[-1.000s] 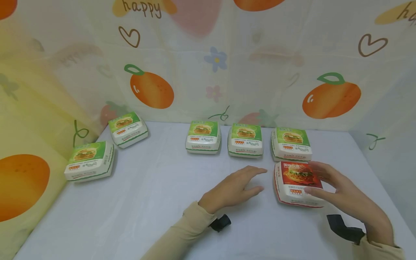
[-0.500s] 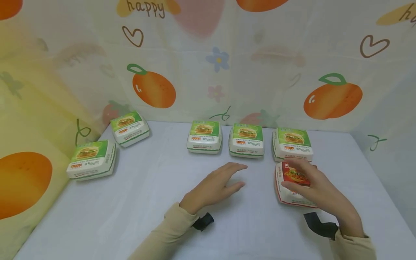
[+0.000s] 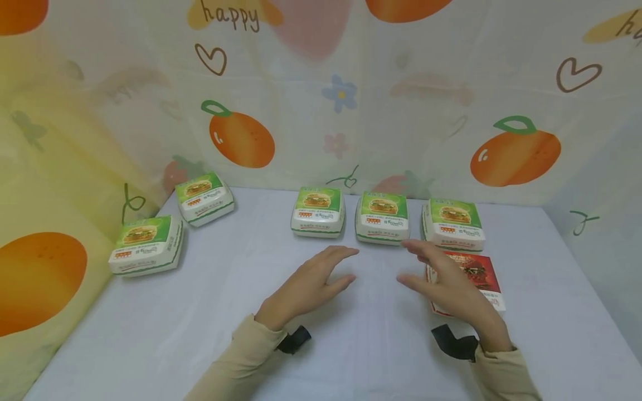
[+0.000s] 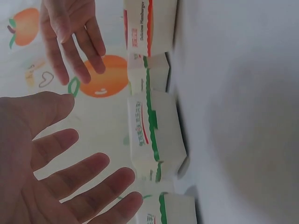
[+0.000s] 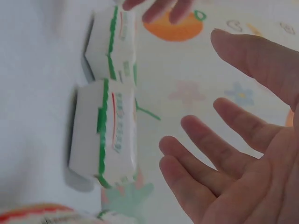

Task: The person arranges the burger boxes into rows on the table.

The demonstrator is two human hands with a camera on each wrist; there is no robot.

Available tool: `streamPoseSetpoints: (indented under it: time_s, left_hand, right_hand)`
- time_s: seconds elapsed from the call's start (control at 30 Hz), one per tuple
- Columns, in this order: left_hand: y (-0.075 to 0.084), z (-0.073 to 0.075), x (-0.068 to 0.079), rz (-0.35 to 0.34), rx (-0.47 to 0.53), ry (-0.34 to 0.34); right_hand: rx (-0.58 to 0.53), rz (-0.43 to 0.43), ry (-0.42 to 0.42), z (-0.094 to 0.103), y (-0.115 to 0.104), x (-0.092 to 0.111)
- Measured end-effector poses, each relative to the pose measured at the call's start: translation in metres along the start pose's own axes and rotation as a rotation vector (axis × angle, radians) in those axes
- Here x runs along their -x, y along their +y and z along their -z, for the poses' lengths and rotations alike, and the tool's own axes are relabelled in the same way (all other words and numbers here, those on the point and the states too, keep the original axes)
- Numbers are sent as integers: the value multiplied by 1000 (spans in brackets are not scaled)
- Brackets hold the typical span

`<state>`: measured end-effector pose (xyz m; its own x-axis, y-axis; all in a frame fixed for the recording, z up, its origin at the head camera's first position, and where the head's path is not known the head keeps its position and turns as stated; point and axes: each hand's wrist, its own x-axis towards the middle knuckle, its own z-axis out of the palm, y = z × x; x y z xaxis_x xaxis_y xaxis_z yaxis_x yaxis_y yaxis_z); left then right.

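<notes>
Red burger box (image 3: 485, 277) lies near right hand (image 3: 453, 287), left hand (image 3: 301, 289) farther off, fingers (image 4: 100, 190) spread.

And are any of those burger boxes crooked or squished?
Yes: the two green boxes on the left sit turned, unlike the straighter row of three green boxes. The red box is the only one that color, partly hidden by the right hand. Nothing visible looks squished.

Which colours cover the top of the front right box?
Mainly red and white; the box shows best in the head view.
</notes>
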<state>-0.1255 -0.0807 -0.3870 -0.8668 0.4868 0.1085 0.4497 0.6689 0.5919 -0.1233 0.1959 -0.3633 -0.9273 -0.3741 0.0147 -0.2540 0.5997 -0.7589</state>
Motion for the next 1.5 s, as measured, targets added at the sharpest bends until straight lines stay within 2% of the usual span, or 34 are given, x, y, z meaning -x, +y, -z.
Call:
streamPoseSetpoints:
  time_s: [0.1,0.27,0.57,0.87,1.17,1.5]
  left_hand:
    - [-5,3,4,-1,-2,28]
    - [-12,10,12,0,-15,81]
    - [-24,23,25,45,-31,138]
    - [-37,35,37,107,-35,157]
    - [-48,44,50,194,-72,155]
    - [-67,52,67,223,-140,215]
  right_hand:
    - [-9,-22,-18,-8,-3,-5]
    - [-13,-2,-27,-20,-5,-13]
    - [-65,51,-51,-43,-9,-26]
    - [-109,78,-100,-57,-15,-38]
    - [-75,95,-141,-74,-24,-52]
    - [-43,129,-156,-94,-31,-63]
